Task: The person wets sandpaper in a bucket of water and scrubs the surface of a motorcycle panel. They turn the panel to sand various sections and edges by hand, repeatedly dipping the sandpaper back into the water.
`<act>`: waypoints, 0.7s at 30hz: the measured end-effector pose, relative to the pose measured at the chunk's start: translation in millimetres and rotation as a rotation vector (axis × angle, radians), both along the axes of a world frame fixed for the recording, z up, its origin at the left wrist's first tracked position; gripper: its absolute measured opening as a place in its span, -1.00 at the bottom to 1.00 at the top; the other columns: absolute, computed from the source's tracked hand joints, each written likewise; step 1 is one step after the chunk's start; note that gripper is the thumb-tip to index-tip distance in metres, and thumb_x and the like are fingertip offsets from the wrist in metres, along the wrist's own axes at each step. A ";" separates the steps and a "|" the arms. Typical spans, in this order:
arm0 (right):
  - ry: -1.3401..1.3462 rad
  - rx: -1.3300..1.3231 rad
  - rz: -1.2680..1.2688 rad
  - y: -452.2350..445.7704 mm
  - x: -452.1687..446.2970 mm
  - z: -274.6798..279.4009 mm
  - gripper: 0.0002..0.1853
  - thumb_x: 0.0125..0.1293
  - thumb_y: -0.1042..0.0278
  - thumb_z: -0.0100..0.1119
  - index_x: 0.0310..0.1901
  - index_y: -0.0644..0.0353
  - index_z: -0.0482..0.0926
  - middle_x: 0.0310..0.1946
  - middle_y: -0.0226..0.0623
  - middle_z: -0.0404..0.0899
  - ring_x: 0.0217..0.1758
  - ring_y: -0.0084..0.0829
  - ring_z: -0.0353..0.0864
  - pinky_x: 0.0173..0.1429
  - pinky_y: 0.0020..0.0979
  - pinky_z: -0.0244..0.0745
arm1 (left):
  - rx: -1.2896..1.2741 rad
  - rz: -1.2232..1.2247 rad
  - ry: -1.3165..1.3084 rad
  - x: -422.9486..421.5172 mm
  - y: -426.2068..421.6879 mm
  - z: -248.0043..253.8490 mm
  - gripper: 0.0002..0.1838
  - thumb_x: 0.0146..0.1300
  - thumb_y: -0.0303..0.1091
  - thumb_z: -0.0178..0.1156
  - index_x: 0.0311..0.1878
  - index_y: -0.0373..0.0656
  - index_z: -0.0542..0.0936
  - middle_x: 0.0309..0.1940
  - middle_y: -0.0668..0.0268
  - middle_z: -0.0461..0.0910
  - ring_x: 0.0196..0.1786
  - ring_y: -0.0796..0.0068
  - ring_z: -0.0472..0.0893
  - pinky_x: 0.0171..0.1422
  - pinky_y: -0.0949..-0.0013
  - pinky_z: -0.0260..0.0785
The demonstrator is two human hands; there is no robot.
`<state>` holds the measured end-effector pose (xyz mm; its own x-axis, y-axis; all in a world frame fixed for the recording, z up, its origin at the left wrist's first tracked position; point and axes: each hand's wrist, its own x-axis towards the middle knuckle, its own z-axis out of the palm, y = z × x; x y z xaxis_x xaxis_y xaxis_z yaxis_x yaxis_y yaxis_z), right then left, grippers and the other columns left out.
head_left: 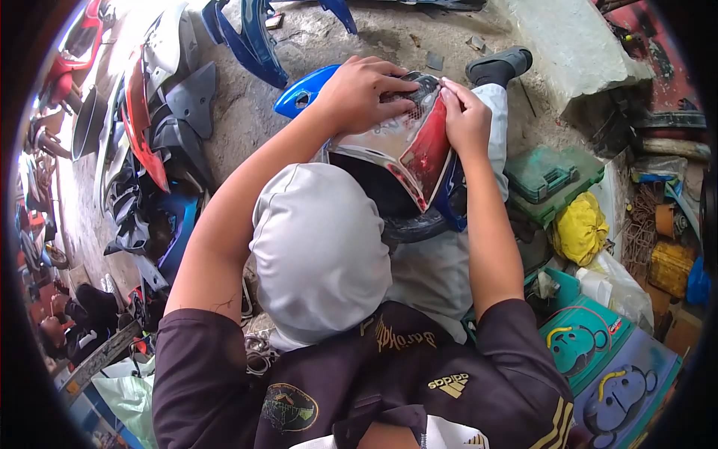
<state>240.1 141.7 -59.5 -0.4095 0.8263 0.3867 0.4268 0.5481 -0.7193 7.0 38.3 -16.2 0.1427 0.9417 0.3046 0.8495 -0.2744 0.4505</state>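
Between the bent knee [321, 247] and the outstretched leg [495, 135], a red-and-white panel [432, 150] is lying under two hands.
The left hand [365, 93] is spreading wide over the panel's upper part, seemingly bracing it against shifting; the right hand [467, 116] is narrowing its fingers at the far edge, probably for finer control, though whether they are pinching anything small is staying unclear.
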 end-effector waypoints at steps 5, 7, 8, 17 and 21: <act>-0.007 0.113 0.028 -90.1 29.5 14.1 -0.76 0.56 0.55 0.23 0.11 0.31 0.84 0.20 0.01 0.83 0.35 -0.02 0.81 0.47 -0.09 0.66 | -0.014 0.016 -0.015 -1.9 5.0 -1.7 -0.59 0.40 0.06 0.46 0.24 0.20 0.89 0.35 0.14 0.76 0.44 0.02 0.66 0.60 -0.08 0.40; 0.006 0.168 0.068 -134.3 38.8 10.3 -0.77 0.55 0.58 0.23 0.08 0.32 0.83 0.19 0.01 0.83 0.37 0.01 0.79 0.48 -0.08 0.66 | -0.030 -0.007 -0.045 -1.3 11.0 -2.5 -0.60 0.41 0.06 0.46 0.23 0.21 0.89 0.34 0.14 0.77 0.44 0.01 0.67 0.60 -0.10 0.40; 0.012 0.174 0.058 -134.4 37.7 11.0 -0.78 0.54 0.58 0.24 0.07 0.32 0.84 0.18 0.01 0.84 0.37 0.02 0.80 0.48 -0.07 0.66 | -0.043 -0.021 -0.043 -1.2 9.4 0.1 -0.59 0.42 0.06 0.44 0.26 0.23 0.88 0.36 0.16 0.75 0.46 0.03 0.65 0.63 -0.11 0.36; 0.008 0.006 0.039 1.3 -8.8 4.2 -0.75 0.60 0.44 0.23 0.13 0.32 0.82 0.17 0.06 0.83 0.25 0.03 0.85 0.41 -0.13 0.69 | -0.007 -0.004 0.036 -1.2 -1.9 1.0 -0.59 0.51 0.03 0.35 0.34 0.29 0.84 0.39 0.20 0.71 0.51 0.06 0.59 0.70 -0.06 0.26; -0.013 0.159 0.054 -57.3 18.6 14.2 -0.74 0.56 0.53 0.21 0.14 0.31 0.82 0.18 0.03 0.83 0.31 0.03 0.81 0.45 -0.08 0.66 | -0.002 0.006 0.009 1.0 -1.6 -0.4 -0.61 0.50 -0.01 0.37 0.32 0.30 0.85 0.39 0.21 0.72 0.48 0.06 0.60 0.68 -0.04 0.30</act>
<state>258.8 84.4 -45.3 -0.4577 0.7317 0.5051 0.4021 0.6770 -0.6164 8.0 36.6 -16.6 0.1401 0.9431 0.3016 0.8552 -0.2687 0.4432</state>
